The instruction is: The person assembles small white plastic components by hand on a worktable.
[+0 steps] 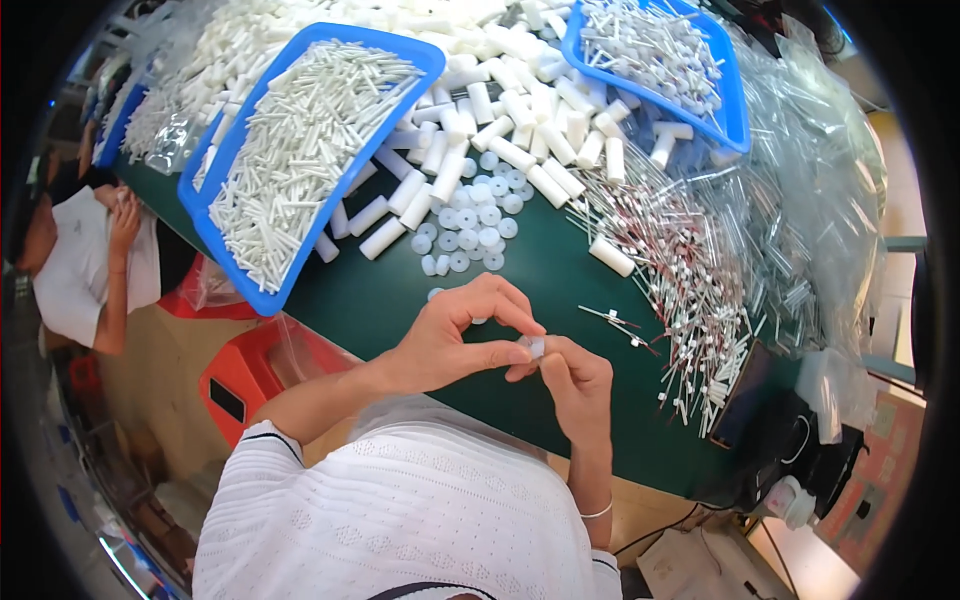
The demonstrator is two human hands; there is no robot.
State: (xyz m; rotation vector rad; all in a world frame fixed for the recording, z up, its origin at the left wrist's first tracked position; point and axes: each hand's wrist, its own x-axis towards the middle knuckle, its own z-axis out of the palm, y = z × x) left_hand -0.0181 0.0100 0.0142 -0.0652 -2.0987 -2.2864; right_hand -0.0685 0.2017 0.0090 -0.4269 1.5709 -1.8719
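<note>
Discs [467,239], pale and translucent, lie clustered on the green tabletop [630,430], and we place everything by them. On our side of that cluster, slightly to its right, we have a small whitish piece [537,347] pinched between the thumb and forefinger of our left hand [447,335], while our right hand [580,385] grips it from the opposite side. Our fingers cover much of it, so we cannot tell its whole shape. We judge it light, smooth and perhaps slightly springy, more slippery than fragile; we would take it by its outer edges, gently, since hard squeezing could pop it loose. White cylinders [383,240] lie left of and beyond the discs.
</note>
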